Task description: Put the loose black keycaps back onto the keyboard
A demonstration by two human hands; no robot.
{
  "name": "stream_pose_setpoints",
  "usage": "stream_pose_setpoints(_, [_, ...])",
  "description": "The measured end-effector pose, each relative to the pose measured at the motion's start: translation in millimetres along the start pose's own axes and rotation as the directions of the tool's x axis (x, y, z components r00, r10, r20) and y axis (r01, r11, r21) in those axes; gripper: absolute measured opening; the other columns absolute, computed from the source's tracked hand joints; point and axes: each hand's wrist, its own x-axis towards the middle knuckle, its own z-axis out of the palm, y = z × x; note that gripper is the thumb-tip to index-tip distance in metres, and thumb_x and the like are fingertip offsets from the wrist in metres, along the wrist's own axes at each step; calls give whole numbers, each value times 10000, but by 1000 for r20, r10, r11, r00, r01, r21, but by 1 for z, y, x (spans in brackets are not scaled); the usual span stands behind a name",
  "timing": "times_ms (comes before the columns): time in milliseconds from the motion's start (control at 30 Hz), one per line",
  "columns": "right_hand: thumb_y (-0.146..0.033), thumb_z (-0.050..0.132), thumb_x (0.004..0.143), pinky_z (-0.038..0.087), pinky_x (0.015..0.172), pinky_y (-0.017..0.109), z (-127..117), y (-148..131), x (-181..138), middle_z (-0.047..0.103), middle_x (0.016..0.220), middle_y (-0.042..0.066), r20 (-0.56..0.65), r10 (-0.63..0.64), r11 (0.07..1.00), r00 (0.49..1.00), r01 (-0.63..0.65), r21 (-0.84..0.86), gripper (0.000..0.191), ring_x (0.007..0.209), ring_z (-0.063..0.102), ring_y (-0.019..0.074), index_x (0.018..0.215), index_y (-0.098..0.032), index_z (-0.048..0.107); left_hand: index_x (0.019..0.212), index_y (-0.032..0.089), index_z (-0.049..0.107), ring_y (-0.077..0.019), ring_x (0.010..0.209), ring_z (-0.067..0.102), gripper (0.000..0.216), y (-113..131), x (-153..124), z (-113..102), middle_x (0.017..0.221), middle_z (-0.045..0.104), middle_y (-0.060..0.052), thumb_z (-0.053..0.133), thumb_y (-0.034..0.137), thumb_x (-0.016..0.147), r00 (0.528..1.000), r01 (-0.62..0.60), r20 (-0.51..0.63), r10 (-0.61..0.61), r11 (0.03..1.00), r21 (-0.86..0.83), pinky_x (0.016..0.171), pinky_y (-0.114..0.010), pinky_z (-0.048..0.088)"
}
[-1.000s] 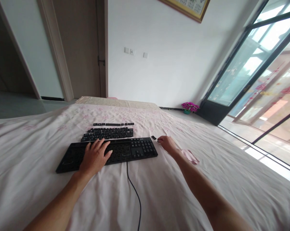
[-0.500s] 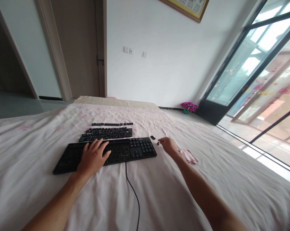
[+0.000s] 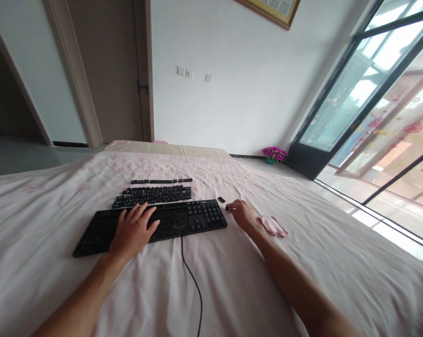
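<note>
One black keyboard [image 3: 151,223] lies near, with one cable [image 3: 192,281]. Far of it sit two groups of loose keycaps: a block [image 3: 153,195] and a single row [image 3: 161,181]. Right: one stray keycap [image 3: 221,200], one pink cloth [image 3: 272,225]. Two hands: left hand [image 3: 133,230], right hand [image 3: 242,214].

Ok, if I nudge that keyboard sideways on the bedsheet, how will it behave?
The black keyboard looks stiff and flat, so it should slide as one piece. The soft sheet may bunch and drag. Its cable trails toward the viewer and may tug. The left hand rests on it.

A black keyboard [image 3: 183,220] lies flat mid-frame, many keys removed, a small black keycap [image 3: 227,208] at its right end.
</note>
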Motion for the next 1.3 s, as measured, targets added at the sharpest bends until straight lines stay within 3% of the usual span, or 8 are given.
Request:
stream_pose_setpoints(800, [-214,541,881,385,768,247,0,-8,0,661,957,40,-7,-92,992,996,90,-92,214,922,584,171,982,-264,723,1240,213,595,-316,1285,432,435,-1,0,3,1361,539,-126,468,424,881,1000,-9,-25,8,1000,-27,1055,-519,266])
stream_pose_setpoints(933, [-226,540,889,390,776,258,-2,-10,0,665,957,50,7,-57,990,998,57,-127,205,921,591,177,976,-260,723,1221,198,610,-329,1263,456,427,-1,0,3,1348,549,-140,491,413,871,999,-16,-39,14,999,-52,1041,-536,284])
stream_pose_setpoints(1100, [-282,547,897,423,739,269,-19,-34,-5,666,958,42,-146,-62,995,987,72,62,200,878,606,175,1003,-256,714,1203,218,625,-325,1276,450,392,0,2,-4,1328,571,-124,530,384,860,989,-32,-146,5,983,-182,1066,-547,264])
stream_pose_setpoints(1200, [-284,588,873,450,772,273,-33,-73,-14,666,919,20,-223,-173,932,959,233,277,162,864,612,163,966,-258,718,1114,275,673,-269,1258,481,294,12,3,-16,1260,630,-53,529,361,874,977,-81,-211,-17,892,-444,1113,-500,236])
stream_pose_setpoints(1267, [-291,605,866,463,782,279,-40,-104,-23,662,908,20,-265,-254,865,930,341,369,151,853,609,160,962,-262,717,1074,244,687,-236,1148,571,300,27,3,-26,1175,673,-62,526,399,875,978,8,-142,-150,714,-700,1056,-425,353])
stream_pose_setpoints(1300, [-302,622,857,468,776,282,-43,-119,-28,662,905,20,-282,-285,837,916,381,392,151,842,608,160,967,-264,718,1073,229,685,-227,1100,601,324,35,2,-31,1149,684,-68,518,426,876,978,92,-34,-206,572,-815,1009,-396,404])
